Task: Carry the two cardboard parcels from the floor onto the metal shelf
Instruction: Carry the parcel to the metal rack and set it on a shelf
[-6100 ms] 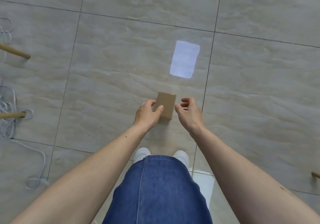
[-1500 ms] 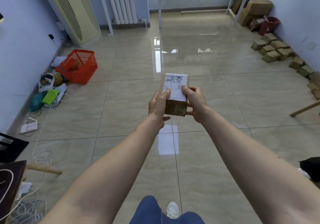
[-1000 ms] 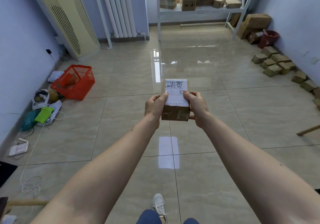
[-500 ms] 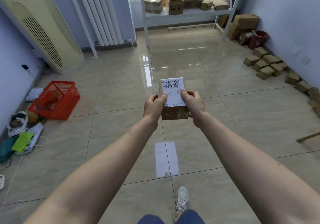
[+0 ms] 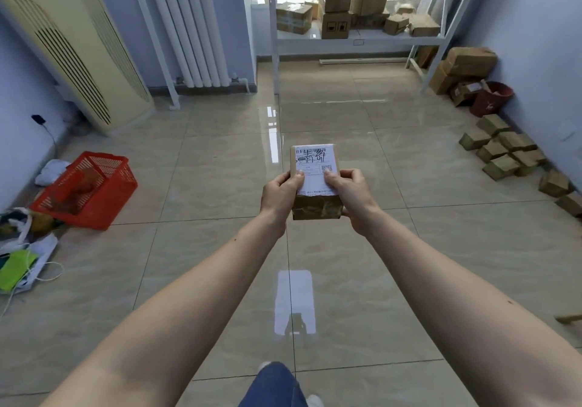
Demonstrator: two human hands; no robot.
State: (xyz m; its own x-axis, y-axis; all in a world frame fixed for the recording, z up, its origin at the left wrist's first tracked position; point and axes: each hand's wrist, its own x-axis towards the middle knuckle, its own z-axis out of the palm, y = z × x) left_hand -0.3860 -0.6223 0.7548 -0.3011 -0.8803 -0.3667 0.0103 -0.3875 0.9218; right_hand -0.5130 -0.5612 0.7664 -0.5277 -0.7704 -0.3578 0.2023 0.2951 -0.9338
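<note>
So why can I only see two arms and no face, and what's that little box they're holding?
The camera sits on the person's head and looks forward and down, so you see only their own arms. The left hand and right hand grip a small brown cardboard parcel with a white printed label from both sides, above the shiny beige tiled floor. Far ahead stands a white metal shelf already loaded with cardboard boxes. On the left lies a red plastic basket, and by the right wall is a cluster of small brown parcels.
</note>
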